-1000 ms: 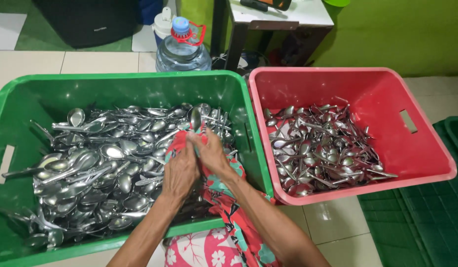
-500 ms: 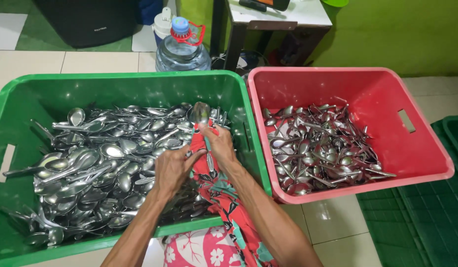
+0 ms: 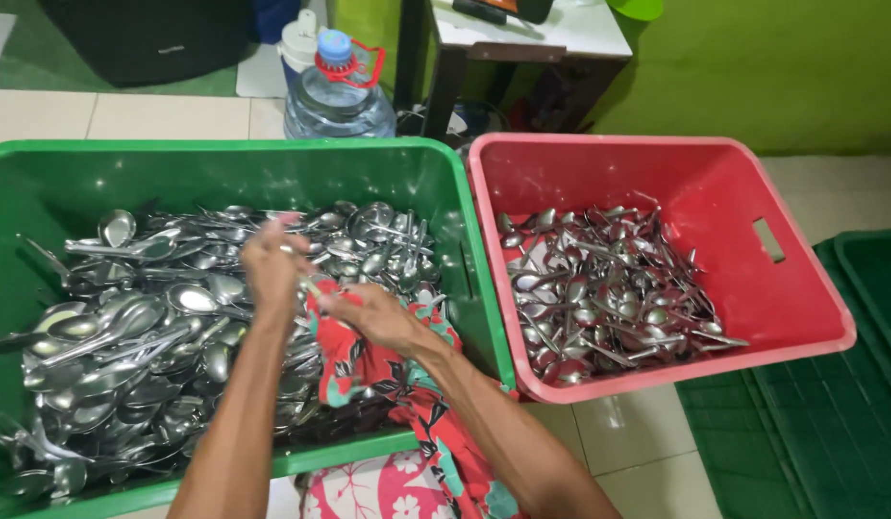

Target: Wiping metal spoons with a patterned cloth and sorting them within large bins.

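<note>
Nearest the camera, a red floral cloth point(image 3: 388, 384) drapes over the front rim of the green crate point(image 3: 445, 183) and lies on the heap inside. The right hand point(image 3: 373, 315) rests on the cloth, fingers curled and pinching a fold of it; whether a spoon sits inside the fold cannot be told. The left hand point(image 3: 271, 264) hovers just above the piled spoons point(image 3: 148, 327), fingers bunched narrow around what looks like a thin metal handle, though blur hides the grip. The spoons are polished steel, smooth oval bowls and slim handles, tangled in every direction and filling most of the crate's floor, leaving bare green wall only along the upper sides.

Touching the green crate's right wall stands a red crate point(image 3: 811, 327), glossy plastic with a slotted handle, holding a smaller heap of spoons point(image 3: 599, 288) with bare red floor at its far end. Beyond both, on pale tiles, stands a clear water jug point(image 3: 338, 91) with a blue cap, beside a table leg point(image 3: 444, 91).
</note>
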